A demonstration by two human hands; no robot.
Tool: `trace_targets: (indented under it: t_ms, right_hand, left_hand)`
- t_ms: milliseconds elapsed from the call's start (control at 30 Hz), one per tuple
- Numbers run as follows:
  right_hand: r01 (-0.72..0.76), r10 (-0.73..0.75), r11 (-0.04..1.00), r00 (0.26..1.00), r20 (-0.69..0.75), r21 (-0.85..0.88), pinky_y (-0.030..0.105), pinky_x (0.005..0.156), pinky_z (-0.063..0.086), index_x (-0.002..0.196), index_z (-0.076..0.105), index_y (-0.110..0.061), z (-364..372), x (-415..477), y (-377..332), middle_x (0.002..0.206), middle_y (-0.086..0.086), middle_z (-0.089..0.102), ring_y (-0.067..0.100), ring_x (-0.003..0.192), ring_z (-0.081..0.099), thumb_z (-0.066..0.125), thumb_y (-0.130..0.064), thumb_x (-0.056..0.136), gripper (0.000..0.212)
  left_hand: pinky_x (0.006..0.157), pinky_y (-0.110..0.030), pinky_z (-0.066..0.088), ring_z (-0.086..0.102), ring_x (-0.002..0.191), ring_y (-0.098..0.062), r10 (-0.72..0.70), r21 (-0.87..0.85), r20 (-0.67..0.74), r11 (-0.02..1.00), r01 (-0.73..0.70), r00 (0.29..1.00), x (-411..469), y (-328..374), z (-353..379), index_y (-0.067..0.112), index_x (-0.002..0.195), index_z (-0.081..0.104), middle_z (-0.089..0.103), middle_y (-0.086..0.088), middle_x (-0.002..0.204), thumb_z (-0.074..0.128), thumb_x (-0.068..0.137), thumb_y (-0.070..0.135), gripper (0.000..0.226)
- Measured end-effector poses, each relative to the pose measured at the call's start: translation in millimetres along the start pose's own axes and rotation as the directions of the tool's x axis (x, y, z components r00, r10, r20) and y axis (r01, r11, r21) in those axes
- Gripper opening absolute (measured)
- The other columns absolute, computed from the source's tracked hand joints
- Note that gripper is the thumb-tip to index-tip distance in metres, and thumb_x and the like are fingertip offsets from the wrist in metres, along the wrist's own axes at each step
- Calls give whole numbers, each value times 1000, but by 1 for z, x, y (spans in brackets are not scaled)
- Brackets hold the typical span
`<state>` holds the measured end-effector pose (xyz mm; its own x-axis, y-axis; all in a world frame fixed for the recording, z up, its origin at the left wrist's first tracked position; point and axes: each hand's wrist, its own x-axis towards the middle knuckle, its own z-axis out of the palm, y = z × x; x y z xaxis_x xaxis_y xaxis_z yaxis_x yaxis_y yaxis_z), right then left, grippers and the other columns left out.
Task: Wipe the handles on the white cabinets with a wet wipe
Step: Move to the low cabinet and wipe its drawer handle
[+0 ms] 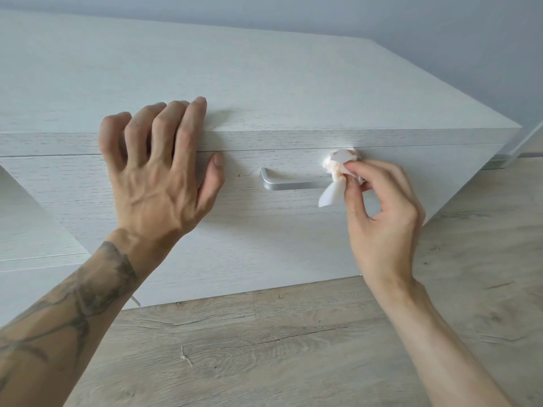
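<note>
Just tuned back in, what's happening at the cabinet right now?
A person is wiping the silver handle on the front of a white cabinet. The right hand pinches a crumpled wet wipe against the handle's right end. The left hand braces on the cabinet's top edge, fingers on top and thumb on the front panel. The left part of the handle is bare in view.

White cabinet (264, 83), silver handle (291, 185)
</note>
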<state>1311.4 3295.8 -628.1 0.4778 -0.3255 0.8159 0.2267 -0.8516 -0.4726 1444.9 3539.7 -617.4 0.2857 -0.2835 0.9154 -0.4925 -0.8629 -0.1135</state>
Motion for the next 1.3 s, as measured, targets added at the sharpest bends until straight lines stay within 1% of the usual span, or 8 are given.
trace_targets:
  t_ms: [333,500,633,800,900,1133,1200,1300]
  right_hand:
    - [-60,60,997,998,1,43,22,88,54,105,80,-7,0,5,-5,105,2,72,9,89,69,70,4,96,17]
    - [-61,61,998,998,1,7,17,85,51,100,80,-4,-8,-10,-16,102,4,71,13,86,68,73,3,90,13]
    - [-64,64,998,998,-20,1,16,94,51,107,81,-4,-1,-2,-20,112,5,71,10,99,70,81,-11,93,16]
    - [16,-15,1000,999,-49,15,15,83,51,97,79,-2,-2,-9,-23,99,4,71,10,82,67,81,-3,93,5]
    - [-6,7,999,1000,-25,35,17,88,52,115,77,-5,-1,-6,-22,103,4,71,12,86,68,79,1,94,22]
    - [114,-116,993,989,88,22,4,92,45,113,81,-3,14,-3,-45,102,11,71,9,93,67,83,1,90,24]
    - [146,-149,989,983,109,33,11,87,51,112,81,-2,28,-3,-61,100,10,70,15,91,69,81,-1,92,20]
    - [189,-186,982,972,147,-7,39,68,57,103,80,-1,42,-2,-74,96,9,66,23,83,66,73,-4,95,11]
  left_hand:
    - [111,-50,24,42,127,-31,-8,-16,18,1000,8,1000,0,0,-2,7,151,47,55,-14,137,42,108,43,56]
    - [111,-49,23,42,127,-31,-6,-17,14,1000,7,1000,0,0,-1,7,151,47,55,-13,137,43,108,43,56]
    - [111,-49,23,42,127,-31,-11,-18,19,1000,11,1000,1,0,-2,8,151,46,56,-14,137,41,108,44,56]
    - [110,-50,24,42,126,-31,-11,-13,16,1000,11,1000,0,1,-1,7,150,48,57,-14,136,41,108,44,56]
    - [110,-50,25,43,127,-31,-9,-7,14,1000,10,1000,1,1,-1,7,150,49,57,-13,136,41,108,44,56]
    - [110,-50,26,43,126,-30,-7,7,5,1000,7,1000,1,-1,0,7,149,50,58,-13,135,42,108,44,56]
    - [110,-50,26,43,126,-30,-7,3,9,1000,7,1000,1,-1,0,7,149,50,57,-13,136,43,107,44,56]
    - [109,-51,26,43,126,-30,-6,6,11,1000,6,1000,1,-1,1,8,149,49,57,-13,136,42,107,45,56]
